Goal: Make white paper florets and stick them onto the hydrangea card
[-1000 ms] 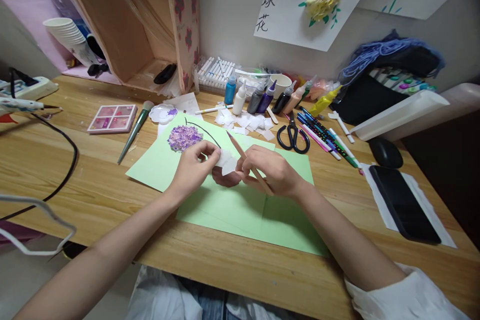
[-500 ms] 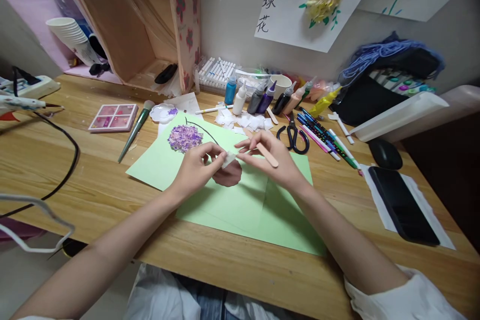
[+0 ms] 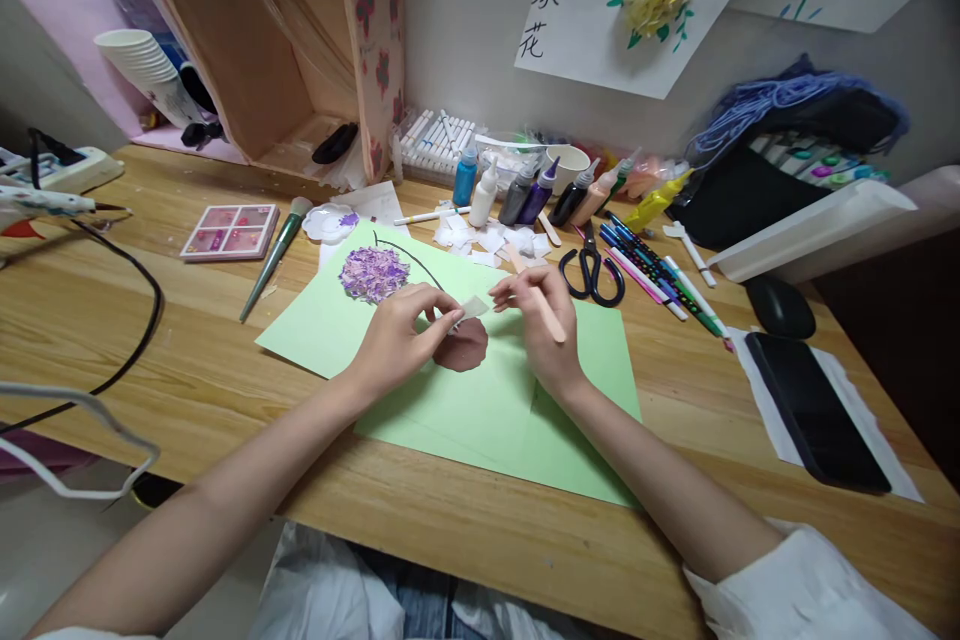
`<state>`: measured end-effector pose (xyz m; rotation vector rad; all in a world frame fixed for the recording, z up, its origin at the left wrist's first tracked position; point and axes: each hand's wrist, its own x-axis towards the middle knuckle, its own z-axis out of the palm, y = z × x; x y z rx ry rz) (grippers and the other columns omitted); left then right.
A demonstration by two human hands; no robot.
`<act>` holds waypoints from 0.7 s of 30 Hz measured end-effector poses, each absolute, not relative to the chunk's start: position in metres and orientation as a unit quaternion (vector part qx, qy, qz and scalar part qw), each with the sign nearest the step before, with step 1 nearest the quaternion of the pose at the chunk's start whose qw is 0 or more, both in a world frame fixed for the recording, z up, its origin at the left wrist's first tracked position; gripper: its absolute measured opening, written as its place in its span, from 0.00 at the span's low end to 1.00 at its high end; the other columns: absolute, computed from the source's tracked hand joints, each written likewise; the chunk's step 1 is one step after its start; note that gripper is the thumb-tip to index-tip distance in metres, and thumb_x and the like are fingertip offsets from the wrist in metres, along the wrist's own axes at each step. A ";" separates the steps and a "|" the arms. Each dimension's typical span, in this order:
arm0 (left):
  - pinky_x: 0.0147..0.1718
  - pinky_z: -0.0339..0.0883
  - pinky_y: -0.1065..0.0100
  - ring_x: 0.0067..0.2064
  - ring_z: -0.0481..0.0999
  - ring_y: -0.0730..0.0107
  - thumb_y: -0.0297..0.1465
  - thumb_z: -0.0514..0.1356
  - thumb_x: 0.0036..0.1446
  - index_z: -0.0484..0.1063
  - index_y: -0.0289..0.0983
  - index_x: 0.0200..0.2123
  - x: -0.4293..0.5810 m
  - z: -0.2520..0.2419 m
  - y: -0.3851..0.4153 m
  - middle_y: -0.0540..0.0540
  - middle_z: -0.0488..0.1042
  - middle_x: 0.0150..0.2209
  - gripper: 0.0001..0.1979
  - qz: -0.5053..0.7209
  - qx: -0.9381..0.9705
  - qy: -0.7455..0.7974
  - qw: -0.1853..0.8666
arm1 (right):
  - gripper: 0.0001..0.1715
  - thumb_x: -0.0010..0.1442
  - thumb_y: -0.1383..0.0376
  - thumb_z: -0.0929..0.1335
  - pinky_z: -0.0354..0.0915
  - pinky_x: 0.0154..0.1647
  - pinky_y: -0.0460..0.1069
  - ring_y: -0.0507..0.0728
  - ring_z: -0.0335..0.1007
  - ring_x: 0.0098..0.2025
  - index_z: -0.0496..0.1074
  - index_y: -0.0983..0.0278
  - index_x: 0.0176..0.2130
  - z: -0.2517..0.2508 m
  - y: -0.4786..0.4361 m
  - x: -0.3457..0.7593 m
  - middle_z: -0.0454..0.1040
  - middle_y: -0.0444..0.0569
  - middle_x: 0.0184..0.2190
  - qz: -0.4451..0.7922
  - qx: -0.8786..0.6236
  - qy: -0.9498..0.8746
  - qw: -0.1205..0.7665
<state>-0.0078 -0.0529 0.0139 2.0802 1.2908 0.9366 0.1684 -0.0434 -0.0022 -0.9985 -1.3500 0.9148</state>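
My left hand point(image 3: 409, 330) pinches a small piece of white paper point(image 3: 472, 307) between thumb and fingertips. Just to its right, my right hand point(image 3: 546, 325) has a wooden craft stick point(image 3: 550, 315) held among its bent fingers; the fingertips stay a short way off the paper piece. Both hands are over a light green sheet point(image 3: 450, 420). On that sheet a brownish-pink round patch point(image 3: 465, 348) lies under the left fingertips, partly hidden. A purple crumpled-paper flower point(image 3: 373, 274) and a dark curved stem line point(image 3: 412, 255) are on the sheet's far left.
Torn white paper scraps point(image 3: 491, 238) lie beyond the sheet, before a row of paint bottles point(image 3: 517, 195). Black-handled scissors point(image 3: 592, 270) and several pens point(image 3: 660, 270) are at right, with a phone point(image 3: 817, 410) farther over. A brush point(image 3: 276, 260) and palette box point(image 3: 230, 232) lie left.
My right hand has drawn slightly away from the paper piece and turned more upright, the craft stick tilting with it. My left hand keeps its pinch, the paper now showing flatter.
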 end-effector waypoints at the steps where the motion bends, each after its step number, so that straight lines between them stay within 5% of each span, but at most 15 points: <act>1: 0.36 0.61 0.67 0.34 0.69 0.69 0.32 0.55 0.57 0.72 0.38 0.31 -0.008 0.014 -0.053 0.48 0.73 0.32 0.07 0.336 0.773 0.473 0.255 | 0.09 0.62 0.58 0.59 0.65 0.33 0.49 0.53 0.67 0.31 0.61 0.60 0.35 -0.004 -0.043 0.169 0.70 0.45 0.30 0.376 -0.423 -0.557 0.608; 4: 0.38 0.60 0.65 0.36 0.69 0.67 0.33 0.56 0.56 0.73 0.39 0.31 -0.008 0.011 -0.053 0.48 0.72 0.33 0.07 0.305 0.790 0.480 0.230 | 0.12 0.64 0.58 0.55 0.62 0.27 0.48 0.52 0.66 0.28 0.62 0.60 0.36 -0.009 -0.043 0.170 0.69 0.44 0.26 0.336 -0.407 -0.521 0.671; 10: 0.36 0.58 0.63 0.37 0.66 0.65 0.35 0.58 0.53 0.73 0.39 0.28 -0.005 0.007 -0.049 0.47 0.70 0.30 0.07 0.259 0.789 0.529 0.175 | 0.21 0.63 0.59 0.54 0.50 0.20 0.48 0.50 0.54 0.16 0.61 0.61 0.23 -0.013 -0.053 0.172 0.57 0.40 0.14 0.297 -0.393 -0.529 0.691; 14: 0.36 0.57 0.63 0.37 0.65 0.65 0.34 0.59 0.52 0.72 0.39 0.27 0.001 0.006 -0.045 0.48 0.68 0.31 0.06 0.256 0.794 0.536 0.133 | 0.25 0.63 0.59 0.54 0.46 0.19 0.48 0.50 0.48 0.16 0.57 0.62 0.17 -0.016 -0.061 0.173 0.53 0.41 0.13 0.265 -0.383 -0.589 0.661; 21: 0.36 0.56 0.62 0.37 0.64 0.64 0.34 0.58 0.52 0.70 0.38 0.27 0.007 0.003 -0.043 0.47 0.67 0.31 0.06 0.253 0.800 0.538 0.086 | 0.24 0.65 0.63 0.53 0.53 0.22 0.48 0.50 0.54 0.18 0.57 0.62 0.19 -0.016 -0.061 0.173 0.57 0.42 0.15 0.214 -0.389 -0.710 0.547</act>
